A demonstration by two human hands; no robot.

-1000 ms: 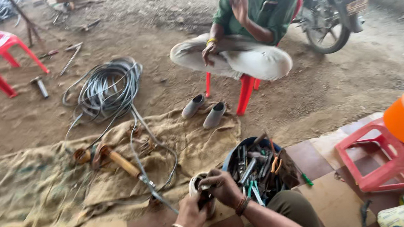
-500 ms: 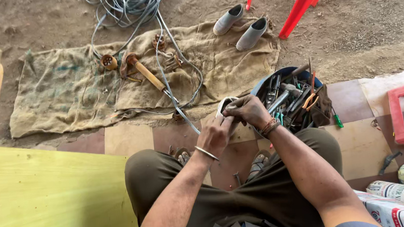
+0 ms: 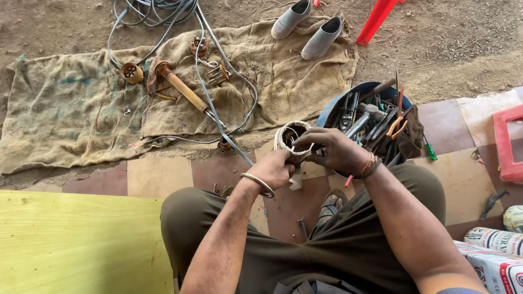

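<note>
Since the earlier frame little is shifted: the hands are kept together over the knees, and the metal ring (image 3: 291, 137) is held at much the same spot, only turned slightly so that its open mouth is seen more fully. The view itself is nearly unchanged, so the work is judged to be at a steady stage of fitting or adjusting, not of fetching.

The ring is clamped by both hands. The left hand (image 3: 274, 168) is closed on its near left side, a bangle (image 3: 258, 184) being worn at that wrist, and the right hand (image 3: 335, 150) is wrapped over its right rim with the fingers curled inward. What is worked inside the ring cannot be told.

Just to the right, a blue tub (image 3: 368, 117) crammed with tools is set on the tiled floor (image 3: 170, 173). Farther off, a sackcloth (image 3: 72, 112) is spread on the dirt, with a rusty shaft (image 3: 182, 90), grey cables (image 3: 157, 3) and a pair of grey shoes (image 3: 308, 26) laid upon it.
</note>
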